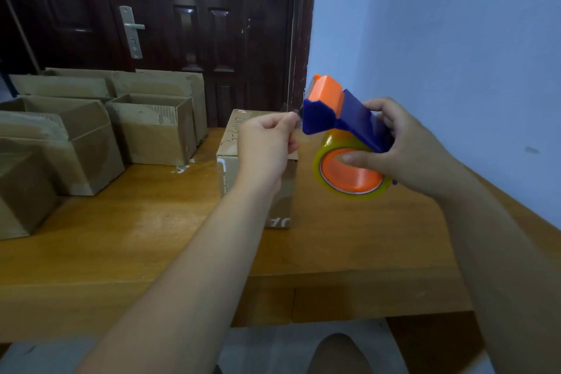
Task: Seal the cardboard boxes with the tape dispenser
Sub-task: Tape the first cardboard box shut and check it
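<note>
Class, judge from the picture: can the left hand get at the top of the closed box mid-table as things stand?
Probably yes. The left hand hovers over the closed box with nothing between, though its fingers pinch the tape end drawn from the tape dispenser.

The tape dispenser (349, 112) comes in 2 colours, deep blue body and bright orange cap. Its tape (326, 146) is clear with a yellowish tint, wound on an orange core. The closed box (226, 161) is plain brown cardboard with white print and dark scribbled writing. The open boxes (151, 136) are the same dull brown. The bench (151, 237) is honey-toned wood, the door (197, 24) glossy dark reddish brown, and the wall (440, 55) pale blue.
</note>
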